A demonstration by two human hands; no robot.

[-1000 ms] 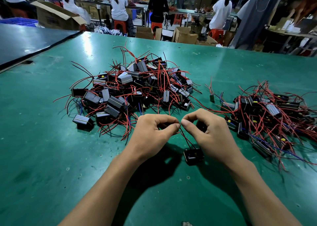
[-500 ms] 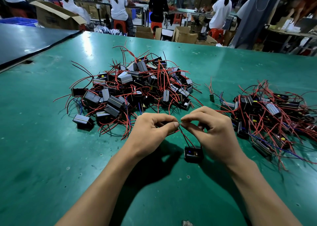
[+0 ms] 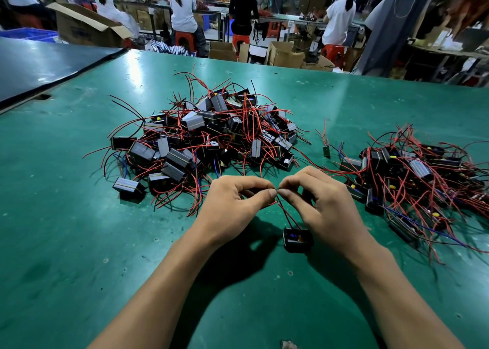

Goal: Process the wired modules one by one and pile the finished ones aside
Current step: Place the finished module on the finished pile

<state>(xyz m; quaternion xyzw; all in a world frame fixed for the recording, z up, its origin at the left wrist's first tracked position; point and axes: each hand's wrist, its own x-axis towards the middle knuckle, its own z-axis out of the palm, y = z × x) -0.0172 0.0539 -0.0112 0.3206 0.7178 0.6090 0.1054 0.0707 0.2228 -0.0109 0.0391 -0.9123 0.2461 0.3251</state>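
A small black wired module [image 3: 297,239] lies on the green table [image 3: 66,229] just below my hands, its red and black wires rising to my fingertips. My left hand [image 3: 235,203] and my right hand [image 3: 320,203] each pinch the wire ends between thumb and forefinger, and the tips of both hands nearly meet. A big heap of black modules with red wires [image 3: 206,136] lies behind my hands. A second, flatter heap of modules [image 3: 412,174] spreads to the right.
One loose small part with wires [image 3: 326,151] lies between the two heaps. A dark table [image 3: 39,68] adjoins at far left. Beyond the far edge stand cardboard boxes [image 3: 285,54], red stools and several seated or standing people.
Both hands stay together over the module, and the fingertips have shifted slightly on the wire ends. The module has barely moved.
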